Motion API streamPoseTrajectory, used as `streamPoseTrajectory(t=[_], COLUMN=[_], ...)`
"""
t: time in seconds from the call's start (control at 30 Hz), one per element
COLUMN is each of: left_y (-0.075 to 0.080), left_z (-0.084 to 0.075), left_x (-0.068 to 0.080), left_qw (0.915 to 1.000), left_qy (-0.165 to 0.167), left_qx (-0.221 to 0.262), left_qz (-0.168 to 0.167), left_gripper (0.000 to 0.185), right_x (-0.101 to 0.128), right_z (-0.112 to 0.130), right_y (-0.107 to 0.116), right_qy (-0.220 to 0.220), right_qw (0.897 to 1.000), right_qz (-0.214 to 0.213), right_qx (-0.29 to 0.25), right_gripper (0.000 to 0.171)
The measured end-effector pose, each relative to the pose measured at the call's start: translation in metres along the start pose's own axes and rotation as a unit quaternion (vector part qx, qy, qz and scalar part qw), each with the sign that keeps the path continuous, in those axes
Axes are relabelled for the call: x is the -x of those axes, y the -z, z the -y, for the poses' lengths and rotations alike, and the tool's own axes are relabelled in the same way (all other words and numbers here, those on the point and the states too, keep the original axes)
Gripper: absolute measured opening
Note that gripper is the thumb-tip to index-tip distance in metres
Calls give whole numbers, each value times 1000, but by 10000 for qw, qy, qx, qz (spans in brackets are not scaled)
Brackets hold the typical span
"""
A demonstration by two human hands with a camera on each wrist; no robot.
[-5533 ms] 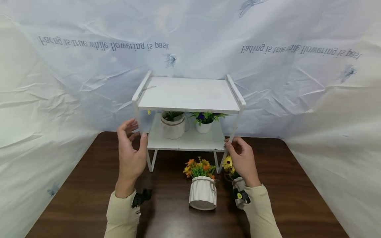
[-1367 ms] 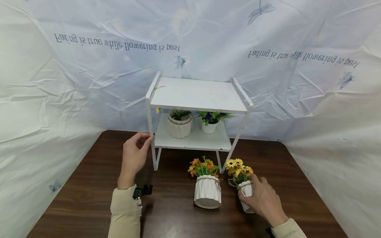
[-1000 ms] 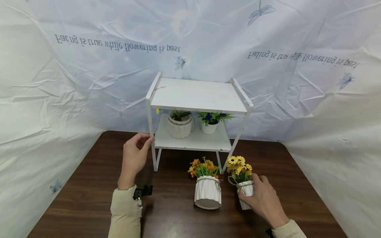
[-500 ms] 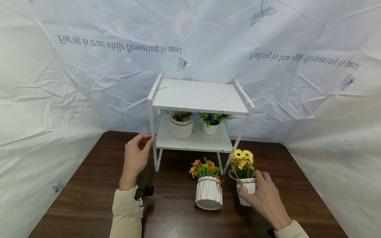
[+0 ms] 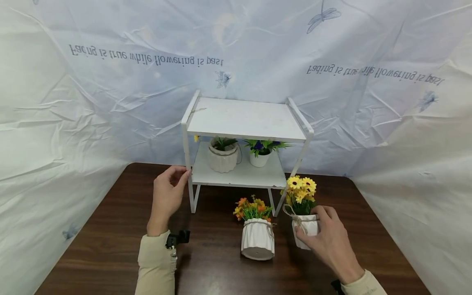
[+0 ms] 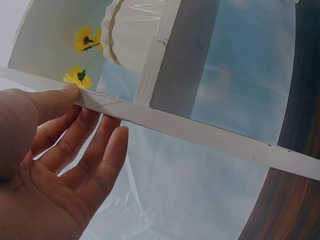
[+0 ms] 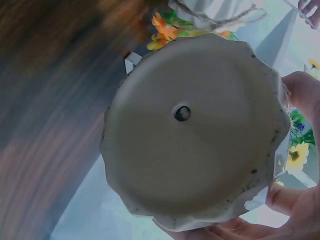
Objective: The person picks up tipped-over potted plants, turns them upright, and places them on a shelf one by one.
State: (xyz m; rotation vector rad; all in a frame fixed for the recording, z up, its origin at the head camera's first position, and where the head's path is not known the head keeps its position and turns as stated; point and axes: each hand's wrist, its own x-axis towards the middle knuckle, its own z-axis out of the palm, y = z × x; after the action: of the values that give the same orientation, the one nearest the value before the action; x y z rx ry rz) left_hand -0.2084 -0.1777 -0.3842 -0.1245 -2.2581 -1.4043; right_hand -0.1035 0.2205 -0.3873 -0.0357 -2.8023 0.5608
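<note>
My left hand (image 5: 167, 198) pinches the left front post of a white two-tier rack (image 5: 247, 119). In the left wrist view the thumb lies on the white post (image 6: 200, 135) and the fingers curl beneath it. My right hand (image 5: 333, 241) grips a white fluted pot of yellow flowers (image 5: 305, 224) by its right side, thumb in front. A twine bow circles that pot's rim. It is raised above the table, and its round base (image 7: 200, 155) with a drain hole fills the right wrist view. The flowers overlap the rack's right front leg in the head view.
A white pot of orange flowers (image 5: 258, 241) stands on the dark wooden table (image 5: 110, 246) before the rack. The lower shelf (image 5: 239, 178) bears a larger beige pot (image 5: 223, 159) and a small white pot of purple flowers (image 5: 259, 159). A patterned curtain (image 5: 147, 90) encloses the table.
My right hand has left the rack's right post and taken hold of the pot of yellow flowers. During the last second that pot has risen. The left hand stays at its post.
</note>
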Motion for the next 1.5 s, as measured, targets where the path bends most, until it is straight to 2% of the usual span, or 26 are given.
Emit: streamPoseTrajectory(t=[0.57,0.8,0.93,1.5], left_y=[0,1,1,0], left_z=[0,-1,0,0], left_x=[2,2,1,2], left_qw=[10000,10000,10000,10000], left_qy=[-53,-38,-36,-47], left_qx=[-59,-71,-48,59], left_qz=[-35,-26,-39,-41], left_gripper=[16,16,16,16], right_x=[-6,-9,-10,-19], right_z=[6,9,10,17], right_y=[21,30,35,52], right_qy=[319,680,880,851], right_qw=[9946,9837,9778,9704], right_qz=[-979,-1658,-1898,-2225], right_qx=[-96,-129,-131,-400], right_gripper=[50,50,55,63])
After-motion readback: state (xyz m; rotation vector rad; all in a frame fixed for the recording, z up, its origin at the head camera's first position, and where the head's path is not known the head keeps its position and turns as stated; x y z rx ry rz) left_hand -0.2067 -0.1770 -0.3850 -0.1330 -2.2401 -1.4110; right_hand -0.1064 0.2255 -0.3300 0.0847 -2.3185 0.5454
